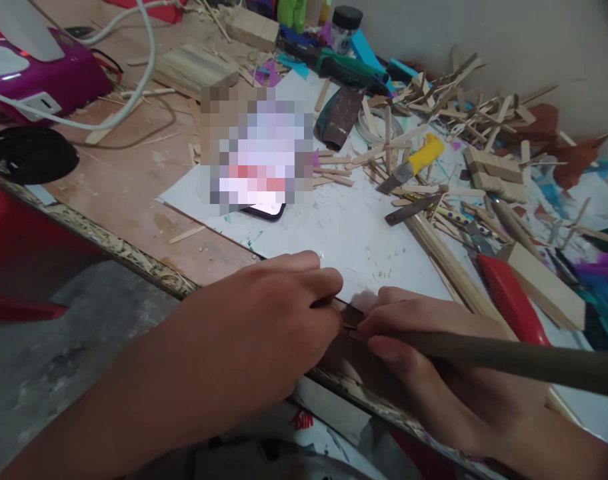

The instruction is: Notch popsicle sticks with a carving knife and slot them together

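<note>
My left hand [289, 313] is closed at the table's front edge, thumb and fingers pinched together; what it grips, if anything, is hidden by the fingers. Just to its right, my right hand [434, 360] is closed around a long, dark, rod-like stick [524, 363]. The stick tapers toward the fingertips and runs off the right side of the view. A thin dark tip shows in the narrow gap between both hands. Beneath and beyond them lies a white sheet [324, 233] with green specks.
A lit phone [259, 167], partly pixelated, lies on the sheet. To the right are a yellow-handled blade [419, 160], a red-handled tool [514, 300], wood blocks [544, 283] and scattered craft sticks [499, 120]. A purple device [74, 73] with a white cable stands left, near a black lid [31, 153].
</note>
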{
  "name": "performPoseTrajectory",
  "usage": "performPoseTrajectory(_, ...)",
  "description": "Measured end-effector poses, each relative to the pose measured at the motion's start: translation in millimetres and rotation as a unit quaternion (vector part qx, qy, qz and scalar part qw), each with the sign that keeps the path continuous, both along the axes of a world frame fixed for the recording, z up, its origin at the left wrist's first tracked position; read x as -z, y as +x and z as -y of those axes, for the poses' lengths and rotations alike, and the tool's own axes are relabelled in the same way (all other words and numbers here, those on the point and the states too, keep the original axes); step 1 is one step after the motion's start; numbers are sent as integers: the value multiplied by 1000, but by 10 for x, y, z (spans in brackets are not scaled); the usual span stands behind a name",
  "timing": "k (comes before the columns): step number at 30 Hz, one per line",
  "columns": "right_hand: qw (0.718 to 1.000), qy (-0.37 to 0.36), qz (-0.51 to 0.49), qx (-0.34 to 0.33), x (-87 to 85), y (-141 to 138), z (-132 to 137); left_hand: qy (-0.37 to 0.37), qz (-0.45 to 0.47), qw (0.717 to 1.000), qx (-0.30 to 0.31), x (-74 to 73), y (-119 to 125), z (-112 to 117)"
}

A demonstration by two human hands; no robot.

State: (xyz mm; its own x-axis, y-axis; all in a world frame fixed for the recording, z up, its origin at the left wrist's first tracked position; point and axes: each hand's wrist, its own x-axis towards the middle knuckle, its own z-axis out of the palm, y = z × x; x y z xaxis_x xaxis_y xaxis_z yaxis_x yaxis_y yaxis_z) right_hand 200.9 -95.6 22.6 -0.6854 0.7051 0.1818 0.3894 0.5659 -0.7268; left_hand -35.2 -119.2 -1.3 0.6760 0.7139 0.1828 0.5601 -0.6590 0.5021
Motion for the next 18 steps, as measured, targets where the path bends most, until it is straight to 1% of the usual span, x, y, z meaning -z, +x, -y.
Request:
performPoseTrajectory(3,998,44,43,-13,30,22,10,16,-24,999,26,-12,3,-22)
performPoseTrajectory(5,997,62,35,-12,47,22,17,31,-40,998,42,-14,2,-34)
performPoseTrajectory(8,999,34,-15,3,49,13,34,45,-49,997,42,-8,-4,-35)
performPoseTrajectory(11,997,16,-76,11,51,24,62,56,-56,996,28,1,-12,-21)
performPoseTrajectory(13,990,27,-128,47,74,40,87,60,-64,996,19,6,-15,-15)
performPoseTrajectory(15,978,43,-173,104,111,56,111,68,-72,995,15,9,-11,-15)
performPoseTrajectory(17,967,55,-197,153,145,71,128,70,-80,994,15,7,1,-22)
performPoseTrajectory(18,963,61,-202,167,157,82,134,66,-81,994,13,6,9,-27)
